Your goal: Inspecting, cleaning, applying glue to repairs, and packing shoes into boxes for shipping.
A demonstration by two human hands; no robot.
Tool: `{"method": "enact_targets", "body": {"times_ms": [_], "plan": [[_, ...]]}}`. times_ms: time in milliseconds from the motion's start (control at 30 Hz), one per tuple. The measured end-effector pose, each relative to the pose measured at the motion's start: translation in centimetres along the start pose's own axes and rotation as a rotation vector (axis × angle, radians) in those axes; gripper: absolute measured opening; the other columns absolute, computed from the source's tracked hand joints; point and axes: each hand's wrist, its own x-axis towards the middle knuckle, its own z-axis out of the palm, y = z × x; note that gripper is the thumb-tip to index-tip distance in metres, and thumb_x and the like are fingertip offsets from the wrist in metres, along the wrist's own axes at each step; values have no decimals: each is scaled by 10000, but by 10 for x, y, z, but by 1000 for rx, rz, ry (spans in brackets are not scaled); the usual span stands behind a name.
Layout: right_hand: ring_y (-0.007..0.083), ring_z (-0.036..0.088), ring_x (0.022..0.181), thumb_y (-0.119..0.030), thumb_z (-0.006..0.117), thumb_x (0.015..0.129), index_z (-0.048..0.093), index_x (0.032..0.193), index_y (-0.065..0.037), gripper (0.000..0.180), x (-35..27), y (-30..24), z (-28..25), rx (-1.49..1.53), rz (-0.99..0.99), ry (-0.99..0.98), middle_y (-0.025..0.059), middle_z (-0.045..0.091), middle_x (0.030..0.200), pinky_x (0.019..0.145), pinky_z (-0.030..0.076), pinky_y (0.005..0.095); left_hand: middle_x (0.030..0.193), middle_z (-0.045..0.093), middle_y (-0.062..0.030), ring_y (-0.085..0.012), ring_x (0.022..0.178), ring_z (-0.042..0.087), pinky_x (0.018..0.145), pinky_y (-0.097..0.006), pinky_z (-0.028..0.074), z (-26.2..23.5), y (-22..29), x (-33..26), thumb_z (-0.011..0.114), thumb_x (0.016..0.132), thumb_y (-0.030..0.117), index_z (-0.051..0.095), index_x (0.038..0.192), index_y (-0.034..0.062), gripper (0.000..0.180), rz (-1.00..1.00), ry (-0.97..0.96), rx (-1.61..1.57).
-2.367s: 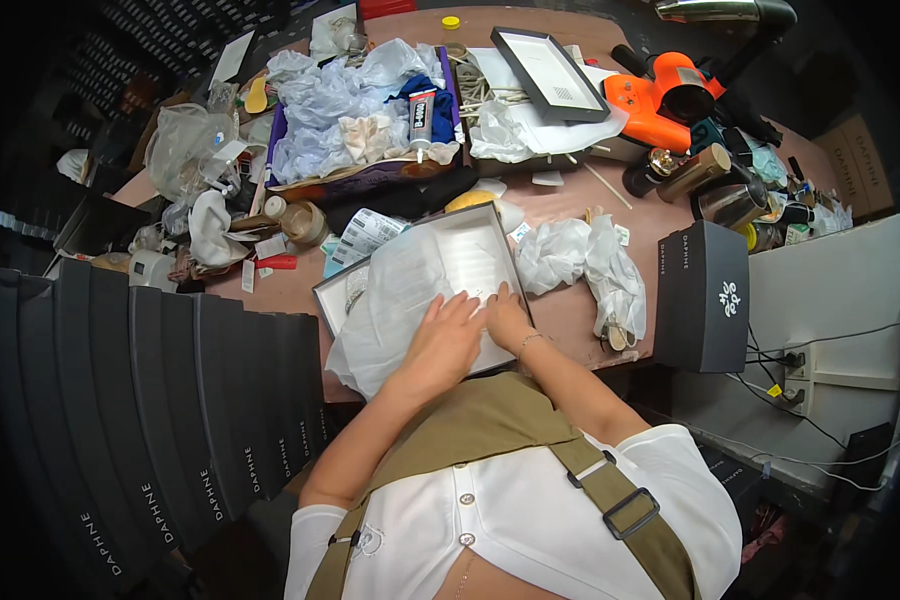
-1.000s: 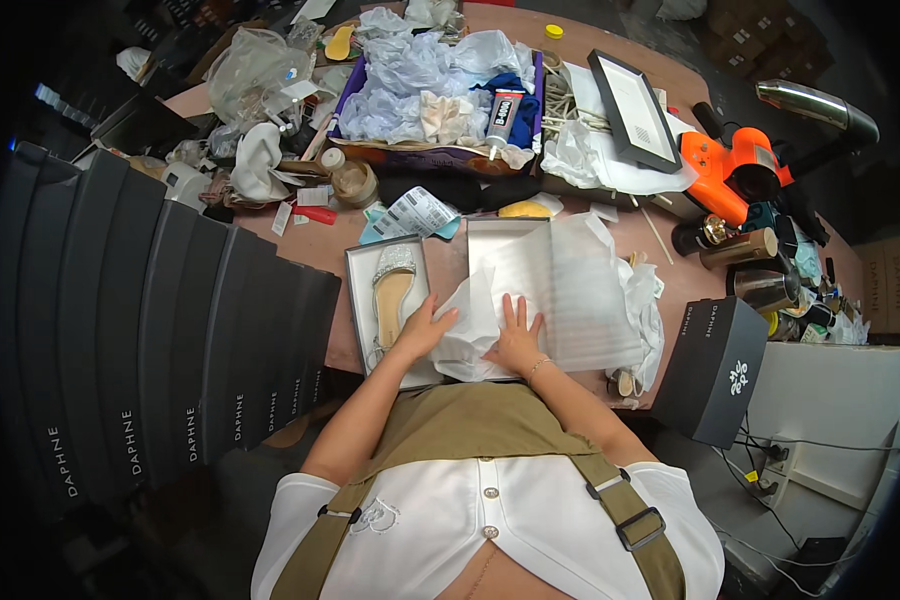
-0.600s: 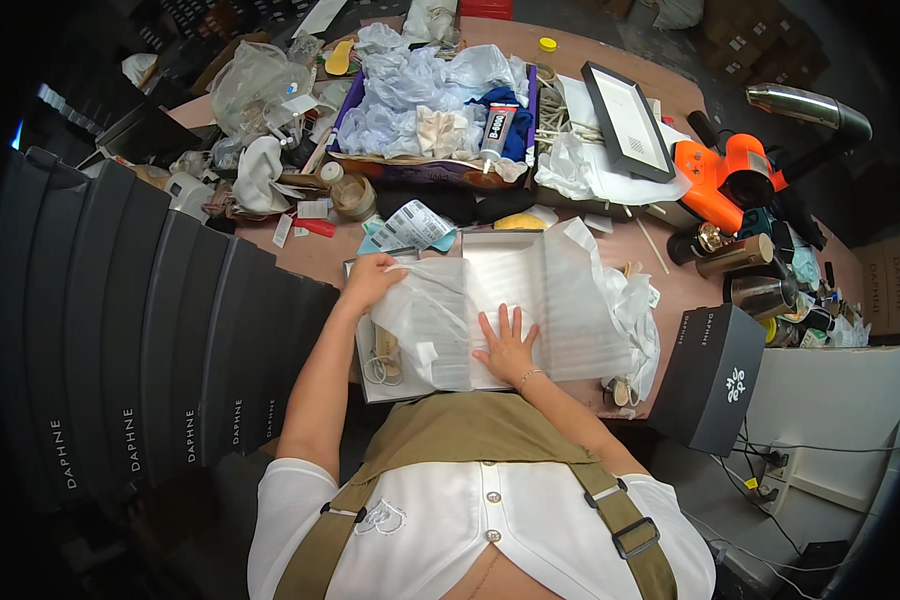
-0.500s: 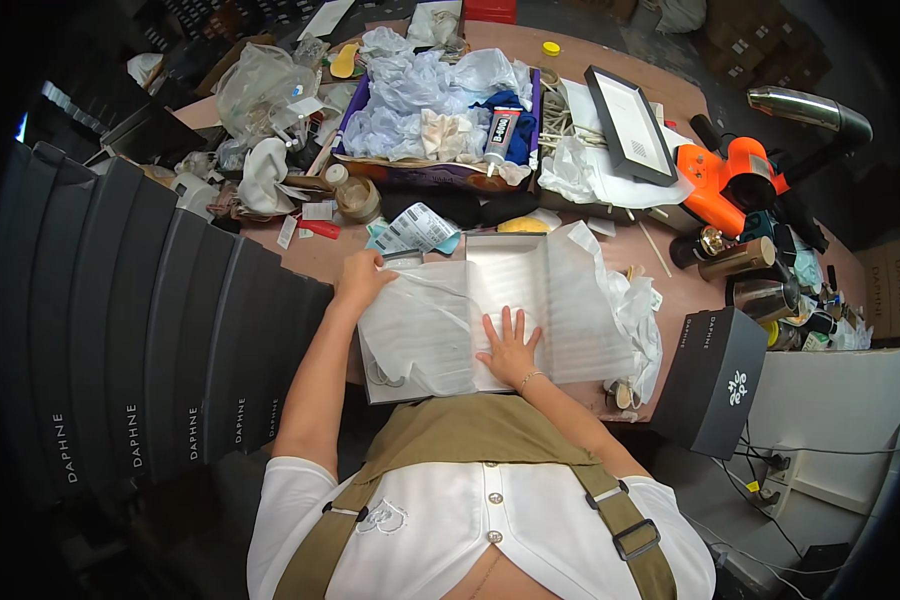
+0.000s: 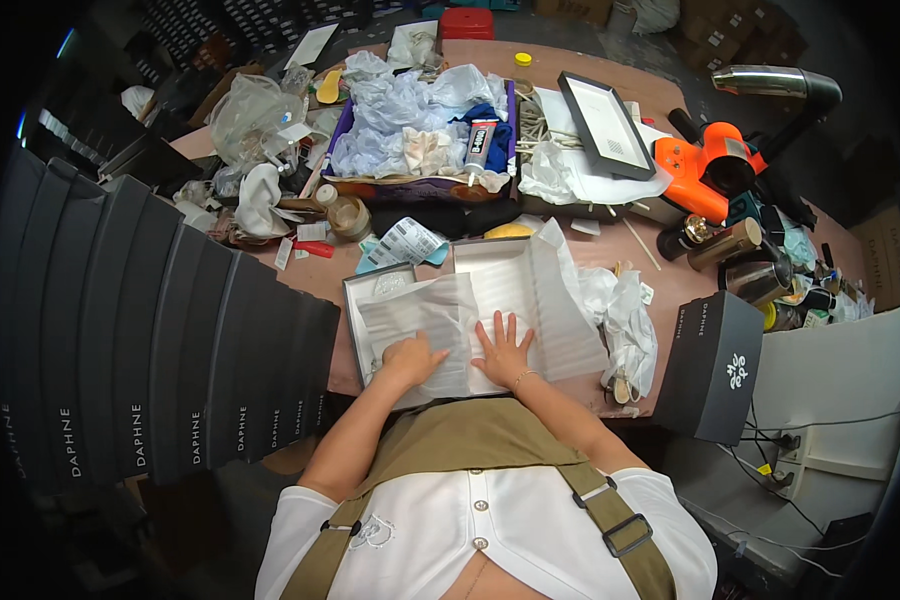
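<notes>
I have both hands flat on the white tissue paper (image 5: 450, 325) that lies over the open shoe box (image 5: 470, 305) at the near edge of the bench (image 5: 670, 290). My left hand (image 5: 410, 358) presses the sheet at its 7 o'clock corner, fingers together, grip closed on nothing. My right hand (image 5: 502, 350) lies just beside it at 3 o'clock, fingers spread. The paper runs from under both palms toward 12 o'clock.

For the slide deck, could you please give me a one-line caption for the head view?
Both hands, left and right, press white tissue paper flat over an open grey box on a cluttered table.
</notes>
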Motion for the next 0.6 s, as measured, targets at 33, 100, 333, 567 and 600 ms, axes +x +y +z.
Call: {"method": "enact_targets", "body": {"times_ms": [33,100,333,567,600], "plan": [[449,-38,1388,-532,530,846,187,1471,-226,776,2,2,0,8,-7,7,204,5,1527,959,97,759,1120,528,-252,-383,908,599,707,-460,503,2,1,8,663,801,378,367,1316,-26,718,11,-43,44],[448,-42,1389,-529,542,839,185,1472,-236,783,5,2,6,18,-4,15,200,-4,1528,950,105,766,1069,533,-232,-375,935,571,730,-456,490,15,19,15,669,792,382,380,1305,-28,717,229,385,-31],[439,249,1323,-219,655,782,385,1322,-8,640,3,23,-33,519,-221,216,269,296,1405,1066,258,528,1155,495,-261,-405,1037,512,847,-448,442,70,27,76,661,772,151,227,1415,25,785,310,686,-459],[412,296,1312,-273,648,803,345,1340,34,689,-60,2,-154,122,27,758,286,328,1374,1091,260,411,1075,609,-226,-324,963,603,859,-362,450,65,5,81,501,752,34,503,1227,-26,479,278,661,-908],[404,293,1317,-300,650,809,320,1367,26,726,-73,5,-160,80,128,758,283,318,1385,1094,254,396,1023,635,-213,-310,930,619,846,-350,456,49,4,63,486,750,31,539,1188,-35,447,259,647,-943]]}}
